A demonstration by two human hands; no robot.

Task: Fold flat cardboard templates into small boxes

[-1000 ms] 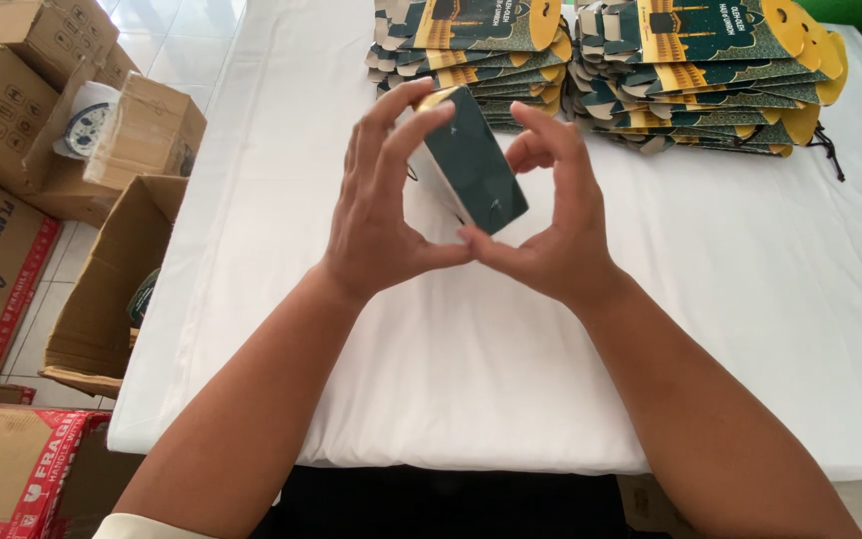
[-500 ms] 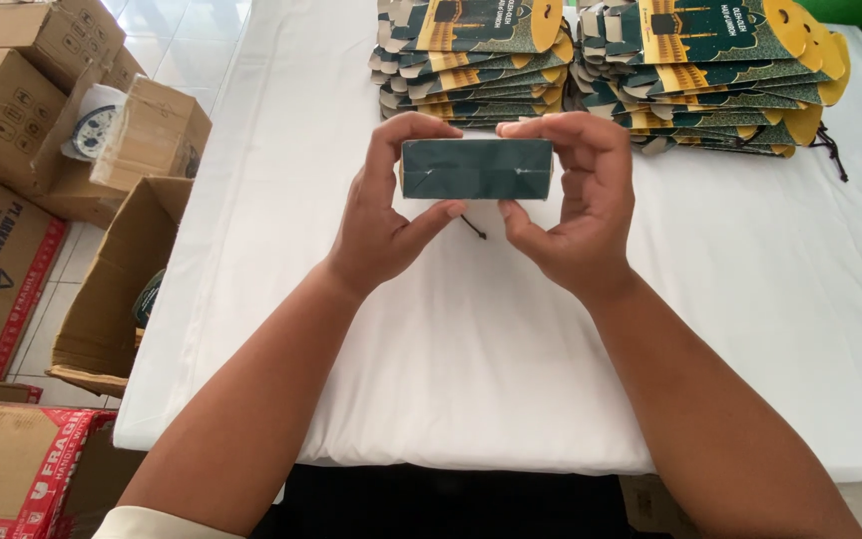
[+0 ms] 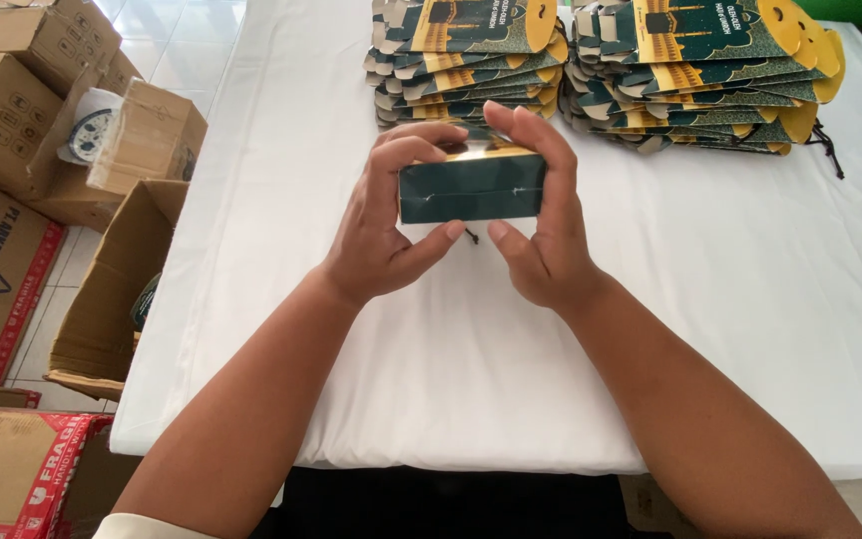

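Note:
I hold a small dark green cardboard box point(image 3: 471, 190) above the white table point(image 3: 710, 299), its long side level and facing me. My left hand point(image 3: 386, 225) grips its left end, thumb underneath and fingers curled over the top. My right hand point(image 3: 541, 215) grips the right end the same way. A thin black cord point(image 3: 471, 237) hangs just below the box. Behind my hands lie two stacks of flat, unfolded green and yellow boxes, the left stack point(image 3: 466, 55) and the right stack point(image 3: 700, 70).
Brown cardboard cartons point(image 3: 12, 110) stand on the tiled floor to the left of the table. An open carton point(image 3: 112, 279) sits against the table's left edge. A red and brown carton point(image 3: 12, 469) lies at the lower left.
One second ago the box was tilted on end between my fingertips. I turned it level, and both hands now wrap its ends more closely, with my right fingers over the top.

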